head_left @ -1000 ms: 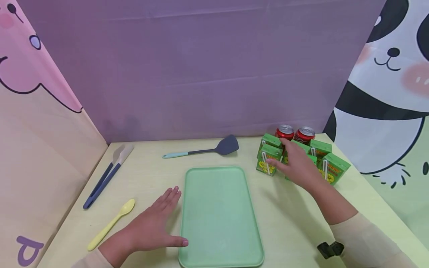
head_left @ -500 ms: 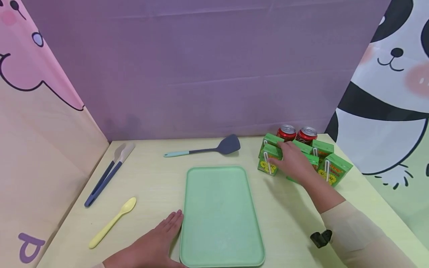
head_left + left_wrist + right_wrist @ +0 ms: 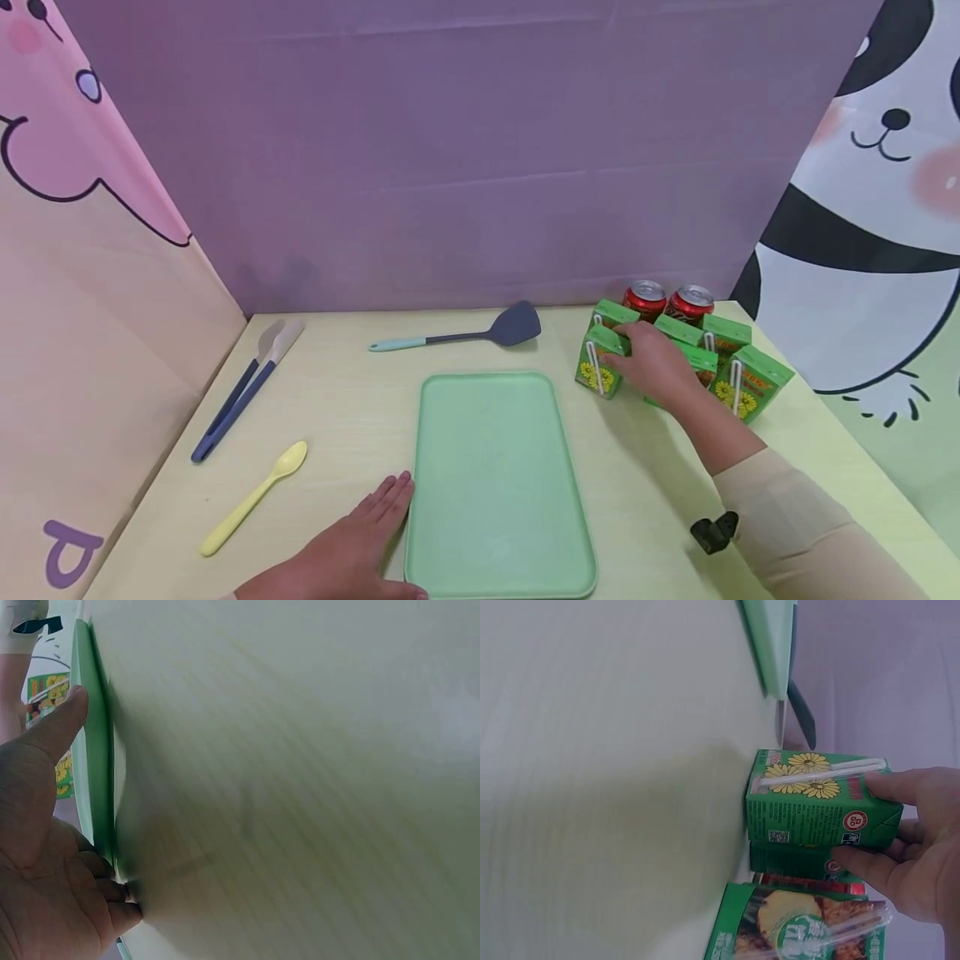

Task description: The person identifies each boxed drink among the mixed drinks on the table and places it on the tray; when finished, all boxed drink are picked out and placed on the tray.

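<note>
My right hand [image 3: 660, 367] pinches a green juice box [image 3: 597, 367] with yellow flowers and a white straw, at the front left of a cluster of such boxes. In the right wrist view the thumb lies on the straw side of this juice box [image 3: 821, 802], and other fingers are at its side and behind it. My left hand [image 3: 348, 537] lies at the left edge of the light green tray [image 3: 498, 483], its fingers extended along the rim. Seen from the left wrist, the thumb and fingers touch or nearly touch the tray's side [image 3: 94, 742].
Behind the boxes stand two red cans [image 3: 690, 304]. A spatula [image 3: 513, 325] lies beyond the tray. On the left are blue-handled tongs [image 3: 247, 392] and a yellow spoon [image 3: 255, 498]. A purple cloth [image 3: 450, 158] hangs along the table's back edge.
My left hand has moved down to the tray's left edge. My right hand has moved from above the boxes onto the front left juice box, which now tilts slightly.
</note>
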`<state>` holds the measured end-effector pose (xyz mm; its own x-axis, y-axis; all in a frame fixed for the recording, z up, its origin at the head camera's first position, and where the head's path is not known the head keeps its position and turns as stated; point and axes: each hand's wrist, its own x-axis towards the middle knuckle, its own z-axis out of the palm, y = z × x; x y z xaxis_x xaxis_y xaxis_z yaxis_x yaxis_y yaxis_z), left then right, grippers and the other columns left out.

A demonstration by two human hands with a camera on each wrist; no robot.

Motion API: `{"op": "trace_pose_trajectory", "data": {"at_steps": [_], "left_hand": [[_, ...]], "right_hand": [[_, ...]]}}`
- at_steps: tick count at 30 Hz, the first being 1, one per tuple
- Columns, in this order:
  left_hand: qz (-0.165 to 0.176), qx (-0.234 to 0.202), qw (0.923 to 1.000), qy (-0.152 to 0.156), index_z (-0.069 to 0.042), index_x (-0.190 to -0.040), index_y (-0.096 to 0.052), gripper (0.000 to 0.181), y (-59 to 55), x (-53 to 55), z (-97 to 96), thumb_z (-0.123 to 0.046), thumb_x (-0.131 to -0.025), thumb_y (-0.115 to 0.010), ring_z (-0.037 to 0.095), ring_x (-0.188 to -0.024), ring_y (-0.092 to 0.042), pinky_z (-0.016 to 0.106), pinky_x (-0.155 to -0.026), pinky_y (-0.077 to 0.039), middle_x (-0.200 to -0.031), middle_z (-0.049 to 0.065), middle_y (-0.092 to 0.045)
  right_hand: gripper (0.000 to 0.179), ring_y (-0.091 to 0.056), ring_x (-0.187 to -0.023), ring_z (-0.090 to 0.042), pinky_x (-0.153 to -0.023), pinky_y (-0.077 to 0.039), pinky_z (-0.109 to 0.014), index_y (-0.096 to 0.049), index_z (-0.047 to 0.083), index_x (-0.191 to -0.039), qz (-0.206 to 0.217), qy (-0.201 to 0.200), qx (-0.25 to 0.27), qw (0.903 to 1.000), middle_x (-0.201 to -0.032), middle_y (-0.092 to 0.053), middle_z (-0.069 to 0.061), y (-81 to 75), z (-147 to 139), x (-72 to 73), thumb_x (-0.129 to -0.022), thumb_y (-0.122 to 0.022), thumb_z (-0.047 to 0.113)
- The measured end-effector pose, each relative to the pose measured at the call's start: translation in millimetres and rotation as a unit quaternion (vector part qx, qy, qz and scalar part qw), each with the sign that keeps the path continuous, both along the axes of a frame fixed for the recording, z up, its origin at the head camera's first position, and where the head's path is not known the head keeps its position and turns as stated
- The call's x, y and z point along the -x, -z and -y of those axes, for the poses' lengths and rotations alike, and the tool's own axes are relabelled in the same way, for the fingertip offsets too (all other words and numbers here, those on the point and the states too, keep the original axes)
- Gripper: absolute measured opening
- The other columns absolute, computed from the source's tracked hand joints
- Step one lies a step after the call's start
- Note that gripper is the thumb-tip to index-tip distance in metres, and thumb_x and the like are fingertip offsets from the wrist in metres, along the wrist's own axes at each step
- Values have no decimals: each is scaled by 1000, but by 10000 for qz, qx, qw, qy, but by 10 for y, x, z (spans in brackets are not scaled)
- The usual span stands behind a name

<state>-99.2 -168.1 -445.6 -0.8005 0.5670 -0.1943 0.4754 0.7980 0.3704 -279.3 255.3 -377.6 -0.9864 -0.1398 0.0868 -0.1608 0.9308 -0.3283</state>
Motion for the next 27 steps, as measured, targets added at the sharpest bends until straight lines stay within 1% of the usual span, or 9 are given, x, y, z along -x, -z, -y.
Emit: {"op": "trace_pose_trajectory", "data": {"at_steps": [4,7,10,13,15,18,20,27], "left_hand": [[29,-10,10000,-46,1,-156,-16,121,-17,-3,-15,-80,-76,-58,32,-151,-16,51,-118,-27,-165,14,-14],[-29,-6,10000,-39,1,-155,-16,121,-13,-8,-20,-80,-76,-58,33,-151,-16,51,-118,-27,-164,14,-15],[-82,62,9999,-21,1,-155,-16,121,2,-8,-17,-80,-76,-57,33,-151,-16,51,-118,-27,-164,14,-16],[-41,165,9999,-18,1,-156,-16,121,8,-4,-17,-81,-76,-56,33,-151,-16,50,-118,-27,-164,14,-16],[4,228,9997,-22,1,-156,-16,121,6,-1,-17,-81,-76,-56,32,-151,-16,50,-118,-27,-164,14,-16],[42,296,9995,-28,0,-156,-16,121,4,3,-18,-82,-76,-55,31,-151,-16,49,-118,-27,-164,13,-16],[54,304,9995,-41,0,-156,-16,121,2,3,-20,-82,-76,-55,31,-151,-16,49,-118,-27,-164,13,-16],[157,288,9994,-86,-1,-156,-16,121,-13,-3,-31,-82,-75,-55,30,-151,-16,50,-118,-27,-165,12,-16]], "right_hand": [[64,-41,-133,-46,-104,-38,-63,-50,-1,-140,75,29,104,9999,-143,-46,-27,-61,70,-6,-92,-67,39],[65,-41,-133,-45,-104,-38,-63,-48,2,-142,132,-21,287,9995,-147,-43,-24,-102,156,-9,-92,-66,39],[60,-50,-124,-41,-97,-44,-59,-50,5,-140,115,-165,583,9981,-142,-48,-20,-126,287,-4,-92,-66,38],[53,-57,-111,-32,-89,-50,-50,-55,8,-134,53,-360,852,9957,-132,-53,-14,-135,464,-4,-91,-68,37],[49,-58,-104,-28,-85,-51,-46,-57,8,-130,48,-498,1036,9934,-125,-55,-12,-134,599,-10,-91,-69,35],[49,-59,-104,-27,-86,-53,-44,-57,9,-130,109,-677,1234,9900,-126,-56,-10,-137,805,-33,-90,-70,35],[49,-60,-104,-26,-87,-54,-43,-57,10,-131,220,-786,1376,9871,-126,-56,-8,-127,941,-40,-90,-70,34],[49,-61,-103,-20,-86,-54,-38,-56,12,-133,454,-1183,1506,9804,-126,-54,-3,-43,1372,-32,-90,-72,30]]}}
